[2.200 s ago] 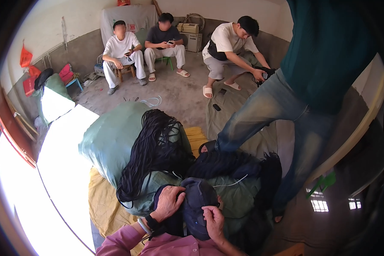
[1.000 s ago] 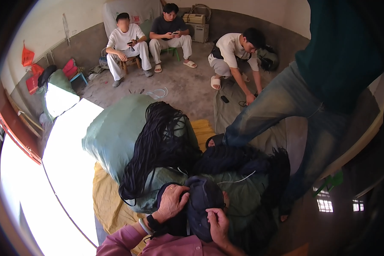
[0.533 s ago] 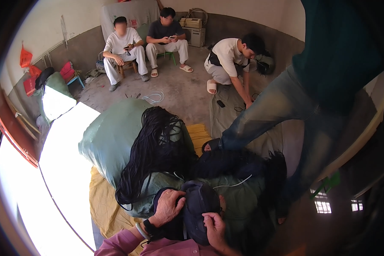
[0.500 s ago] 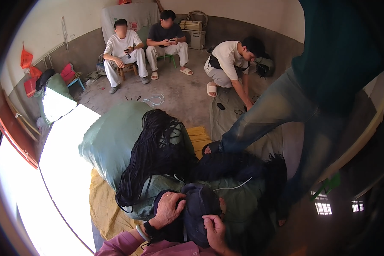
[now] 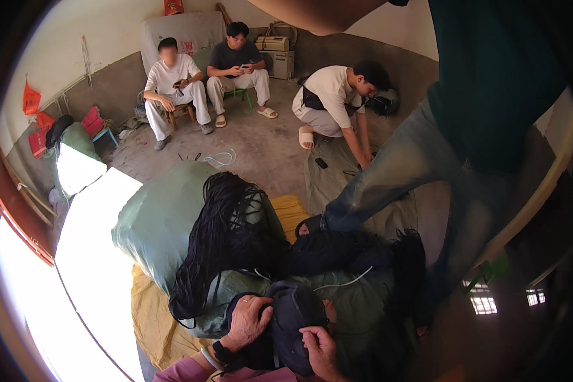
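A big green sack lies across the yellow cloth, black cords draped over it. Nearer the person, a dark bundle stands between both hands: the left hand clasps its left side, and the right hand grips its lower right edge, equally close.

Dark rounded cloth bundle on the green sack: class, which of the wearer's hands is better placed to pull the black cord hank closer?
Probably the left hand: it grips the dark cloth bundle on the side facing the black cord hank. The right hand holds the bundle's near edge, farther away.
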